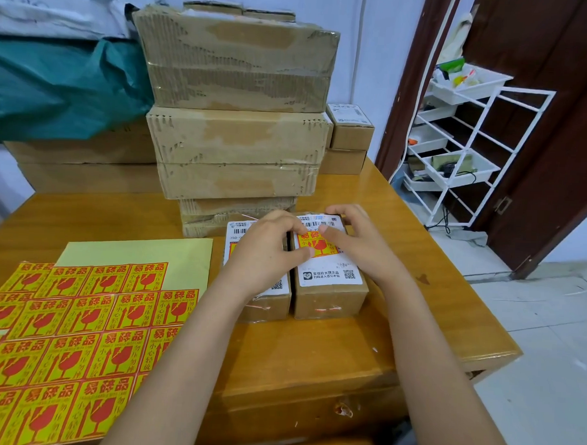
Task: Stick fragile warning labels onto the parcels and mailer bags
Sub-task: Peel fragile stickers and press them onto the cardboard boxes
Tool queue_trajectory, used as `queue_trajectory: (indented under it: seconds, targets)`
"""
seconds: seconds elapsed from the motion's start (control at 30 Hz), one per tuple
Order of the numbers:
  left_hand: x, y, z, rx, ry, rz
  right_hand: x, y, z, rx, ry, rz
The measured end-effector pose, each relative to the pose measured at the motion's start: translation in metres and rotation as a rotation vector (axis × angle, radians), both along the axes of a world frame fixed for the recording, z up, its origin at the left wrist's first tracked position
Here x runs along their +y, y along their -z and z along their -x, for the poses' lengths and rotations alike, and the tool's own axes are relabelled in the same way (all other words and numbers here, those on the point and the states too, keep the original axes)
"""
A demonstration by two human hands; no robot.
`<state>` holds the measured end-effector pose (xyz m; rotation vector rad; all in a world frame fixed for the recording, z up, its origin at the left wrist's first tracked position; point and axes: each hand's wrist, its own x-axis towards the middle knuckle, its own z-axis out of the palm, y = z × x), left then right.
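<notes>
Both hands worked over 2 small parcels standing side by side near the middle of the table (313, 351). The right parcel (329, 288) already carried a fragile label (318, 245) on top of its white shipping slip, and the right hand (355, 243) pressed on it with its thumb while the fingers curled over the far edge of the box. The left hand (267, 244) lay across the left parcel (265, 298), fingertips reaching onto the same label; a strip of yellow showed under that hand, so this parcel probably had its label too, though most of it was hidden. By my judgement the job was only begun: the tall stack of cartons (236, 119) behind showed no warning labels on the faces in view, nor did the mailer bags (56, 77) heaped at the back left. The label sheets (71, 340) at the left of the wooden table were still largely full. Beyond lay a tiled floor, a white wire rack (456, 152) and a dark door.
</notes>
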<state>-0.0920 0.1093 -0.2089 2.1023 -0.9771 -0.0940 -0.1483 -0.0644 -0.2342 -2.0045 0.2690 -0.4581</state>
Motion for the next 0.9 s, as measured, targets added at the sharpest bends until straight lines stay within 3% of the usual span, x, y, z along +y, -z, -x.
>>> queue_trajectory:
  seconds: [0.17, 0.37, 0.5, 0.63, 0.73, 0.9]
  targets:
    - [-0.002, 0.002, -0.001, -0.008, -0.028, 0.022, 0.000, -0.003, 0.008, 0.038, -0.053, 0.021]
    - [-0.002, -0.001, 0.000, 0.010, -0.043, 0.050, -0.001, -0.003, 0.019, 0.018, -0.134, -0.097]
    - [-0.001, -0.003, 0.001, 0.008, -0.057, 0.054, 0.003, -0.003, 0.020, -0.019, -0.098, -0.239]
    - [0.001, -0.002, 0.001, 0.052, -0.090, 0.099, 0.007, 0.000, 0.020, -0.015, -0.059, -0.242]
    - [0.002, -0.004, 0.003, 0.089, -0.144, 0.199, 0.007, 0.001, 0.019, -0.010, -0.034, -0.255]
    - [0.012, -0.013, 0.010, 0.048, -0.279, 0.553, 0.012, 0.006, 0.017, -0.010, -0.018, -0.344]
